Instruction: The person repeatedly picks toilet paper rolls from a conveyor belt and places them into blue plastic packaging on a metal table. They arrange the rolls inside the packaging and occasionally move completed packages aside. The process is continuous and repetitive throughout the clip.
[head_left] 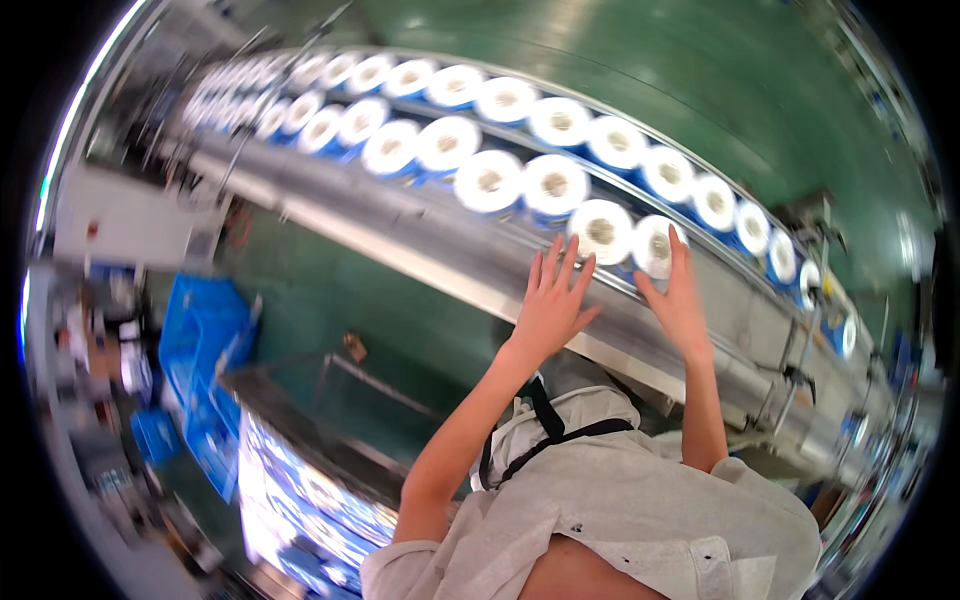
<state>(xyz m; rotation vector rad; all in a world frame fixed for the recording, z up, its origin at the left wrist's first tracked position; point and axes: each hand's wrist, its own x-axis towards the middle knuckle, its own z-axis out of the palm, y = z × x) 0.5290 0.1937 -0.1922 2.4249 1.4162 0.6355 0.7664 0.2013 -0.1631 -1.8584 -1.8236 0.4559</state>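
Observation:
Two rows of upright white rolls with blue sides stand along a long metal conveyor [450,235]. My left hand [552,305] reaches over its near edge with fingers spread, the tips at the near side of one white roll [603,231]. At the near row's right end stands another roll [652,247]. Beside it is my right hand [680,310], fingers stretched along its right side and thumb apart at its near side. Both hands look open; whether the fingertips press on the rolls I cannot tell.
A metal divider rail [625,190] runs between the two rows. Blue plastic bins [205,340] stand on the floor to the left. Nearer me is a metal-framed bin [330,445] beside shiny blue-and-white film packs [310,505]. A rod bracket [800,375] crosses the conveyor at right.

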